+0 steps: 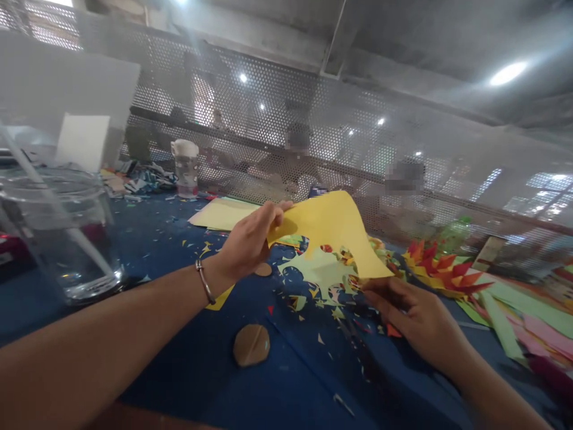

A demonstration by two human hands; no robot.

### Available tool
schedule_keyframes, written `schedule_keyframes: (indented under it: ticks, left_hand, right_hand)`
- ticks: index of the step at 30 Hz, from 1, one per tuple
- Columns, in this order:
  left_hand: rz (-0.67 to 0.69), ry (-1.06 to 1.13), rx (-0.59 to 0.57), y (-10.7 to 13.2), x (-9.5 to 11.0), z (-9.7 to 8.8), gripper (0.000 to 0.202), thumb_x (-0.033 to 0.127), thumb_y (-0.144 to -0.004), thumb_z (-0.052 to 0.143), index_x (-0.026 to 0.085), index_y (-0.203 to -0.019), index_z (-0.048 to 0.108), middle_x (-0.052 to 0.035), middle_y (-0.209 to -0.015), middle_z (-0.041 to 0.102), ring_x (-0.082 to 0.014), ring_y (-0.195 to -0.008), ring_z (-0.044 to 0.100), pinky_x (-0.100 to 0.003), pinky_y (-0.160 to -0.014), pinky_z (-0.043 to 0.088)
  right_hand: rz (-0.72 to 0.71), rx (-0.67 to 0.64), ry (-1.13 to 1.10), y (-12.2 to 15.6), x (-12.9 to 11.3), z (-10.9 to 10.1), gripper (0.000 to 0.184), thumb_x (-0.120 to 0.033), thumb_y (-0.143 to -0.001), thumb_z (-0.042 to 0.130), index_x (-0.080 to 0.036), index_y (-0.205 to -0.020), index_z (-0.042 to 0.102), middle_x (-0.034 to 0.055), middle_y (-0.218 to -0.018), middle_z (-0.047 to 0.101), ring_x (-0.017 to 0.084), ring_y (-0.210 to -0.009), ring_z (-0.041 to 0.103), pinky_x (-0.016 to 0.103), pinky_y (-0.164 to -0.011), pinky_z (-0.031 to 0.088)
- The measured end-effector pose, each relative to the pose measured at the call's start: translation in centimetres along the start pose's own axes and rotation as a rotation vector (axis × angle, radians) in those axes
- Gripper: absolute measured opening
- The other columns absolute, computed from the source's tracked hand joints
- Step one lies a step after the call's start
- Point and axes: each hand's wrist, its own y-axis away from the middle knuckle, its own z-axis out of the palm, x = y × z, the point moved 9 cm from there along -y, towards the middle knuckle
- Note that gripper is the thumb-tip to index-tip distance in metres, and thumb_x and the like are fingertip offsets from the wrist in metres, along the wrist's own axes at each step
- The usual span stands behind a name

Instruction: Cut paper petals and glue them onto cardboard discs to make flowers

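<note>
The left hand (pixel 254 240) and right hand (pixel 418 310) are holding up a curved yellow paper sheet (pixel 333 216), any shift seemingly calling for gentleness.

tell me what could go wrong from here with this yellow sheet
The curved yellow sheet, in the left hand with the right hand at its lower corner, might crease or tear along its narrow strip. Its cut edge could brush the loose paper scraps and scatter them. The clear jar near the left arm might be knocked by a wide swing.
</note>
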Motion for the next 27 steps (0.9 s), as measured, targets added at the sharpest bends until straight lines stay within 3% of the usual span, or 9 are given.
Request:
schedule_keyframes:
  ticks: [4,5,6,9,12,15,19,23,27]
  left_hand:
    - [-0.036,-0.140,0.007,-0.7,-3.4,-1.0,0.047,0.001,-0.076,0.041,0.022,-0.117,0.037,-0.0109,-0.147,0.041,-0.0206,-0.143,0.028,-0.038,-0.113,0.030]
    - [-0.047,-0.158,-0.044,-0.8,-4.7,-0.6,0.049,0.000,-0.075,0.039,0.021,-0.119,0.036,-0.0125,-0.148,0.040,-0.0192,-0.143,0.026,-0.036,-0.113,0.029]
    - [-0.046,-0.179,-0.168,-0.7,-5.9,0.6,0.052,-0.002,-0.074,0.038,0.020,-0.121,0.035,-0.0127,-0.149,0.039,-0.0181,-0.143,0.026,-0.034,-0.112,0.030]
    - [-0.067,-0.221,-0.342,0.2,-9.0,2.8,0.059,-0.003,-0.068,0.041,0.021,-0.122,0.040,-0.0084,-0.128,0.058,-0.0178,-0.134,0.042,-0.029,-0.105,0.036]
    - [-0.160,-0.315,-0.416,1.2,-11.3,4.0,0.051,0.001,-0.067,0.049,0.020,-0.114,0.050,-0.0094,-0.120,0.060,-0.0238,-0.128,0.045,-0.034,-0.102,0.039]
    - [-0.320,-0.448,-0.414,1.7,-13.0,3.4,0.037,0.012,-0.073,0.051,0.017,-0.109,0.054,-0.0172,-0.120,0.058,-0.0337,-0.122,0.046,-0.046,-0.093,0.044]
    - [-0.466,-0.567,-0.449,1.9,-13.6,1.6,0.037,0.030,-0.079,0.051,0.011,-0.110,0.057,-0.0247,-0.117,0.056,-0.0405,-0.117,0.047,-0.050,-0.087,0.045]
    - [-0.460,-0.545,-0.636,2.3,-12.9,1.6,0.055,0.059,-0.070,0.059,0.014,-0.100,0.065,-0.0209,-0.109,0.062,-0.0373,-0.104,0.058,-0.042,-0.084,0.047]
    - [-0.449,-0.507,-0.756,2.7,-12.1,2.0,0.065,0.065,-0.063,0.063,0.013,-0.102,0.067,-0.0199,-0.108,0.067,-0.0333,-0.094,0.063,-0.036,-0.078,0.048]
  right_hand:
    - [0.016,-0.056,0.094,-0.1,-0.1,1.0,0.033,-0.050,-0.090,0.052,-0.022,-0.101,0.065,0.0010,-0.071,0.064,0.018,-0.062,0.059,0.027,-0.055,0.049]
    - [0.012,-0.073,0.110,-0.1,-0.2,1.3,0.032,-0.050,-0.091,0.051,-0.022,-0.101,0.065,0.0006,-0.070,0.063,0.018,-0.061,0.058,0.027,-0.055,0.048]
    - [0.003,-0.093,0.122,-0.1,-0.4,1.6,0.031,-0.049,-0.091,0.051,-0.022,-0.101,0.064,0.0006,-0.070,0.062,0.018,-0.062,0.058,0.027,-0.055,0.048]
    - [-0.023,-0.140,0.122,0.0,-0.7,2.5,0.029,-0.047,-0.092,0.050,-0.022,-0.098,0.064,0.0014,-0.072,0.063,0.018,-0.063,0.058,0.027,-0.055,0.047]
    - [-0.030,-0.168,0.105,0.1,-0.8,3.0,0.028,-0.046,-0.092,0.049,-0.022,-0.098,0.063,0.0023,-0.075,0.064,0.018,-0.065,0.059,0.028,-0.057,0.048]
    - [-0.036,-0.208,0.113,0.4,-0.8,3.5,0.027,-0.045,-0.093,0.048,-0.022,-0.098,0.062,0.0020,-0.073,0.063,0.018,-0.064,0.059,0.029,-0.057,0.047]
    - [-0.041,-0.249,0.106,0.7,-0.9,3.7,0.026,-0.043,-0.095,0.046,-0.022,-0.096,0.062,0.0027,-0.075,0.064,0.018,-0.066,0.060,0.029,-0.057,0.047]
    - [-0.078,-0.257,0.124,0.9,-1.0,3.9,0.023,-0.041,-0.096,0.046,-0.024,-0.097,0.061,0.0028,-0.079,0.066,0.018,-0.068,0.060,0.029,-0.059,0.047]
    - [-0.124,-0.249,0.160,1.0,-1.4,3.9,0.022,-0.039,-0.096,0.046,-0.024,-0.094,0.062,0.0011,-0.077,0.065,0.016,-0.062,0.058,0.027,-0.056,0.046]
